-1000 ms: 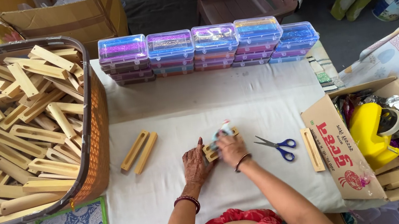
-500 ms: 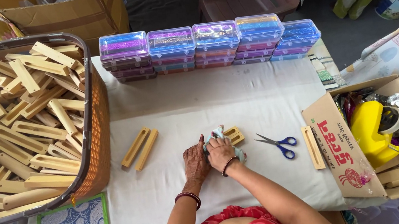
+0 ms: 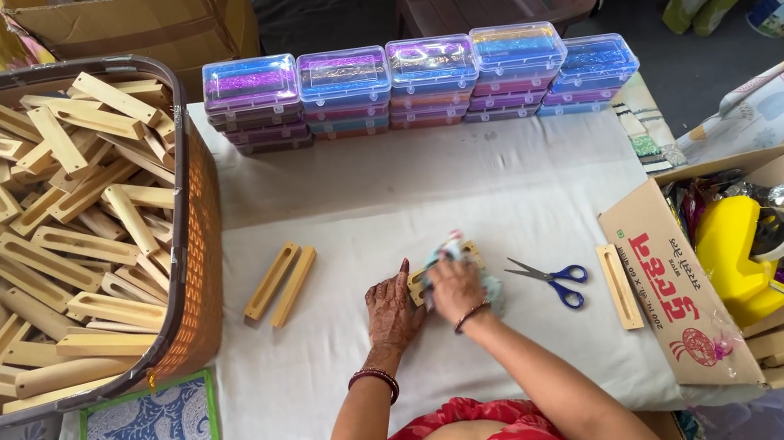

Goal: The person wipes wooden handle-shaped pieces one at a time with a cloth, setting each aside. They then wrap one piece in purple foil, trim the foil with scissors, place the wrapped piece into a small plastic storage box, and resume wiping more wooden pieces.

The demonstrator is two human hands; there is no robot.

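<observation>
— Both hands have shifted a little since a second ago: the cloth has come up over the block, and the right hand now presses on top of it.

— What is each hand doing?

— The left hand (image 3: 392,313) lies flat, fingers loose, steadying the near end of the wooden block (image 3: 418,285). The right hand (image 3: 456,287) is curled around a pale cloth (image 3: 448,249), pushing it onto the block.

— Where is the block?

— On the white-covered surface (image 3: 508,184), just left of the scissors (image 3: 549,279), which lie apart from it.

— How would it handle?

— I judge it light, stiff and smooth, a slotted wood piece; best gripped by its long sides, away from the slot. The cloth is soft and limp and would bunch in the fingers.

— What else lies about?

— Further left of the scissors sits a pair of wooden pieces (image 3: 281,285) side by side, and beyond them a brown basket (image 3: 201,265) heaped with more. Behind the scissors runs a row of stacked plastic cases (image 3: 414,81). Right of the scissors lies a single wooden strip (image 3: 620,286), touching an open cardboard box (image 3: 668,284) holding a yellow tape dispenser (image 3: 736,260).

— Anything in the way?

— The scissors are nearest, close by the right wrist; an outward sweep of that arm could knock them.
</observation>
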